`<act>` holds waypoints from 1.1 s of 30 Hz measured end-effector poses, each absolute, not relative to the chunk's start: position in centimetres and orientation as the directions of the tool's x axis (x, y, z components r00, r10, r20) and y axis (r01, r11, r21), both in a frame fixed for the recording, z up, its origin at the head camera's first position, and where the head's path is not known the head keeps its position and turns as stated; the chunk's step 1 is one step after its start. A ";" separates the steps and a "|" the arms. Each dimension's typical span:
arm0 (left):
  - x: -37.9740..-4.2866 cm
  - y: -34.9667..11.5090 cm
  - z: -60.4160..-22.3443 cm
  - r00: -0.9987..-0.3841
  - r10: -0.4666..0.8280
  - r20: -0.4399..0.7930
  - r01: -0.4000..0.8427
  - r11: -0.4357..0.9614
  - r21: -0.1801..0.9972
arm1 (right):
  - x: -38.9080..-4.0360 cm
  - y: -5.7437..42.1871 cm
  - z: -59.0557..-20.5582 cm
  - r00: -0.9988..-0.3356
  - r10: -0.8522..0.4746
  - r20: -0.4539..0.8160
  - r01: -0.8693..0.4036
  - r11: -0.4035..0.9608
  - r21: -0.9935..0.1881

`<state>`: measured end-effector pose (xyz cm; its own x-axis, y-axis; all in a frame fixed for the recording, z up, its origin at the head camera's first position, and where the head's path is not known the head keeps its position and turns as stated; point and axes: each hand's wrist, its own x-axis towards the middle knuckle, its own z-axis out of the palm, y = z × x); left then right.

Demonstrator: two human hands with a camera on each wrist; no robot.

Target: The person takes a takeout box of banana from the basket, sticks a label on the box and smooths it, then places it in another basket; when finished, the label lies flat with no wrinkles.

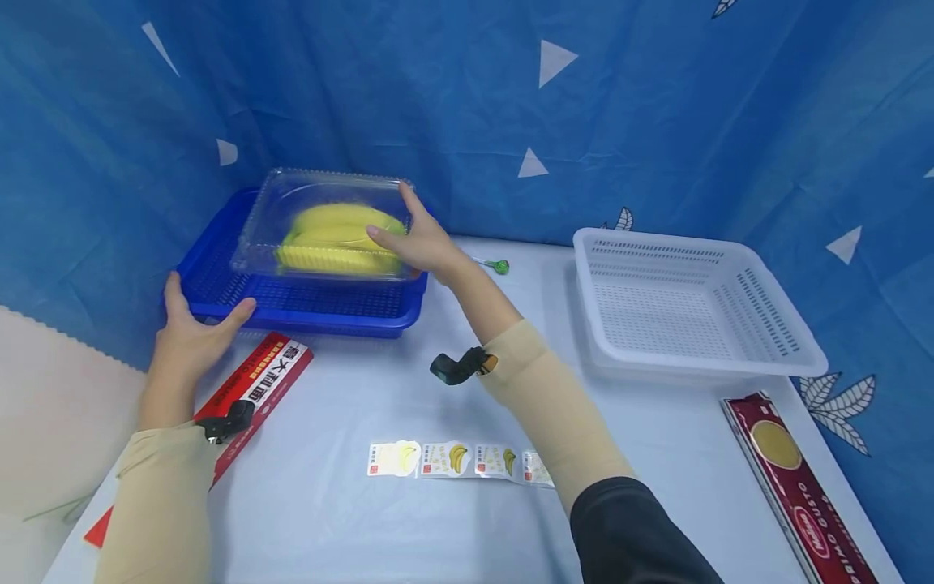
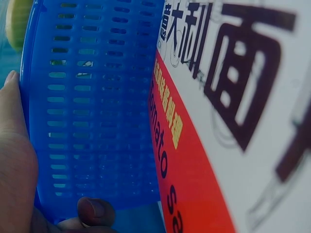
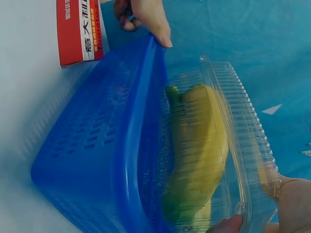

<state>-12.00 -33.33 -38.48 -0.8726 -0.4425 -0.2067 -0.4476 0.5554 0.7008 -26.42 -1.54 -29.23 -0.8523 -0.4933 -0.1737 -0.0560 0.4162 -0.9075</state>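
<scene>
My right hand (image 1: 425,242) grips the right side of a clear plastic clamshell box (image 1: 266,219) that holds yellow bananas (image 1: 339,231). The box is tilted over the blue plastic basket (image 1: 328,321). In the right wrist view, ridged clear walls surround the bananas (image 3: 199,141), and fingertips pinch the box (image 3: 233,126) at its rim. My left hand (image 1: 190,341) grips the basket's front left corner, with thumb and fingers spread along the rim. The left wrist view shows the slotted basket wall (image 2: 97,107) close up, between that hand and a red and white carton (image 2: 194,184).
The red and white carton (image 1: 266,369) lies before the basket, partly under my left arm. A strip of banana stickers (image 1: 460,460) lies at the table's front. Right are a white basket (image 1: 700,357) and a dark red packet (image 1: 795,487). A small green-headed item (image 1: 500,266) lies behind my right arm.
</scene>
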 end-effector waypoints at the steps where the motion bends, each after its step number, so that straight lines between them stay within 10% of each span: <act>1: -12.0 -33.4 -38.5 -0.872 -0.442 -0.209 -0.449 0.554 0.701 | -26.4 -1.3 -29.2 -0.854 -0.491 -0.172 -0.056 0.415 -0.908; 33: -11.9 -33.4 -38.5 -0.875 -0.435 -0.214 -0.443 0.538 0.718 | -21.8 4.6 -26.0 -0.859 -0.497 -0.120 -0.116 0.418 -0.901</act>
<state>-11.89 -33.35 -38.50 -0.8748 -0.4346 -0.2141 -0.4427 0.5376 0.7176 -21.80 4.61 -26.04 -0.8594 -0.4970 -0.1200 -0.1157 0.4177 -0.9012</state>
